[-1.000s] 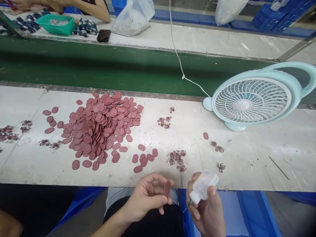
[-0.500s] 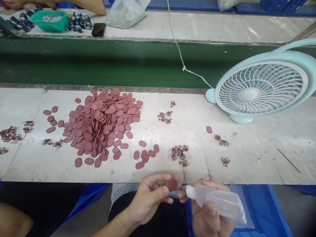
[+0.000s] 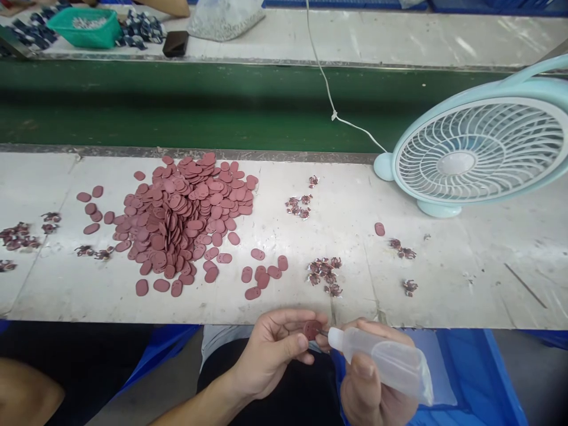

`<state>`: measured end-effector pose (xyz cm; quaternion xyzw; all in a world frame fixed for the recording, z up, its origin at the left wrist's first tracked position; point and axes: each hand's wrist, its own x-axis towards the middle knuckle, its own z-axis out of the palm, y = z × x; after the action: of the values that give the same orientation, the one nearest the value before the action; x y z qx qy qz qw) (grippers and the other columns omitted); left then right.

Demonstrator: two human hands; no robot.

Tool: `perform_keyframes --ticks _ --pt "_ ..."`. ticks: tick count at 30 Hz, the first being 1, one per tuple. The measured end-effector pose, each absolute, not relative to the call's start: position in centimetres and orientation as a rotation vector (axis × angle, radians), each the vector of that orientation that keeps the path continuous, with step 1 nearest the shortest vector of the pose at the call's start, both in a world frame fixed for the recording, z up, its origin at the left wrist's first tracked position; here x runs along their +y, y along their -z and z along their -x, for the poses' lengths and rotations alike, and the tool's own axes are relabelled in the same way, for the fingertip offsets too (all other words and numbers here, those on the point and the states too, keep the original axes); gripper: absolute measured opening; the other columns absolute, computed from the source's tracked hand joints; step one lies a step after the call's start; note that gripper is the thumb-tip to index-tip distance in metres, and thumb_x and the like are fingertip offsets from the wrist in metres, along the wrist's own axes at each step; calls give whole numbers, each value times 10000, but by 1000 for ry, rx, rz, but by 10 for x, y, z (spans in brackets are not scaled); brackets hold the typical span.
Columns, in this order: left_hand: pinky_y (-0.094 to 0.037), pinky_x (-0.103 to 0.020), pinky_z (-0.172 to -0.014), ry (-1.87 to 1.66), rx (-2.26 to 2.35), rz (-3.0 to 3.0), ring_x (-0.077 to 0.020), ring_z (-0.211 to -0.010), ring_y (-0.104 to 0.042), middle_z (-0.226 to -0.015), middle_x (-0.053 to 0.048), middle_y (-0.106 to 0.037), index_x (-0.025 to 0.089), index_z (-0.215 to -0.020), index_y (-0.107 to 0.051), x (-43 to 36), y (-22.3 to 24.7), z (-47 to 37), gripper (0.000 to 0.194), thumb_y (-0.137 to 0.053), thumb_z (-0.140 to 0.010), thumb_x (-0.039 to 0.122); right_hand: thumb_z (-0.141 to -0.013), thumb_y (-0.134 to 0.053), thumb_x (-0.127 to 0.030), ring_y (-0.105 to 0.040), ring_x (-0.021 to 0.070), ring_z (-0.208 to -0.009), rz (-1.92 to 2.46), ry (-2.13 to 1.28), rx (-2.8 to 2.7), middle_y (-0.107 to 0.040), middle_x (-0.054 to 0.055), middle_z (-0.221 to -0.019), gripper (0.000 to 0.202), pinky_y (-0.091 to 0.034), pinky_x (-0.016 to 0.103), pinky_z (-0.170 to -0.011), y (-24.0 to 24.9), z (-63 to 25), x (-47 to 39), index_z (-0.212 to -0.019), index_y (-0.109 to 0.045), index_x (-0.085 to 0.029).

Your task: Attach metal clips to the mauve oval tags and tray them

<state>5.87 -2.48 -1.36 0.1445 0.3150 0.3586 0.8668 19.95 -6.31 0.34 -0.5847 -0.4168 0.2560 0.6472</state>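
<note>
My left hand (image 3: 277, 352), below the table's front edge, pinches a dark red oval disc (image 3: 312, 330) between thumb and fingers. My right hand (image 3: 377, 378) is wrapped round a translucent squeeze bottle (image 3: 386, 361) with a white cap. The bottle lies tilted, its thin dark tip pointing left and meeting the disc's face; whether liquid comes out is too small to tell. Beyond my hands, a large heap of red oval discs (image 3: 177, 219) covers the left middle of the table. Small brown figure-like pieces (image 3: 323, 271) lie in a cluster just past my hands.
A light blue fan (image 3: 479, 151) stands at the right, its white cord (image 3: 326, 89) running back over the green channel (image 3: 222, 106). A thin stick (image 3: 526, 286) lies at right. Farther back are a green basket (image 3: 84, 35) and a plastic bag (image 3: 224, 18). A blue crate (image 3: 483, 378) sits below right.
The bottle and my right hand have shifted slightly left, and the tip now reaches over the disc. My left hand still holds the disc, now turned more face-up. The whole view has moved a little.
</note>
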Motion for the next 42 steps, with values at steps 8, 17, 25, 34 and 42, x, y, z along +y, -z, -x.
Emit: perform_keyframes --ticks 8,17,25,34,42 --pt "-592 -149 -626 -748 654 -283 -166 -881 -773 -1182 -100 -788 211 -1093 -784 -25 14 -58 269 -802 -826 195 -905 -635 -298 -681 204 -568 1333 -595 -911 -719 10 -778 245 -564 347 -538 -14 -198 -53 -1138 -629 -221" --pt "-599 -145 -621 -749 642 -278 -162 -875 -775 -1170 -80 -795 215 -1090 -786 -23 15 -59 263 -799 -828 193 -864 -649 -278 -701 231 -622 1353 -582 -917 -732 14 -826 297 -580 375 -567 -9 -197 -57 -1158 -634 -240" --pt "-598 -152 -611 -740 662 -250 -164 -859 -772 -1195 -96 -784 205 -1087 -784 -27 18 -56 271 -805 -818 185 -879 -640 -366 -710 272 -617 1268 -723 -805 -694 2 -729 249 -567 398 -519 -13 -195 -54 -1103 -610 -261" --pt "-585 -143 -627 -744 674 -262 -167 -918 -767 -1192 -91 -785 212 -1085 -782 -26 19 -57 262 -796 -826 175 -879 -636 -316 -715 277 -664 1256 -753 -801 -708 34 -780 259 -590 416 -568 -13 -195 -58 -1131 -624 -254" --pt "-591 -177 -763 -766 659 -256 -229 -1126 -728 -1221 -92 -770 216 -1095 -765 -22 18 -50 244 -754 -864 142 -915 -607 -384 -659 106 -614 634 -1449 39 -629 -3 -739 294 -566 159 -495 9 -278 -29 -1099 -638 -156"
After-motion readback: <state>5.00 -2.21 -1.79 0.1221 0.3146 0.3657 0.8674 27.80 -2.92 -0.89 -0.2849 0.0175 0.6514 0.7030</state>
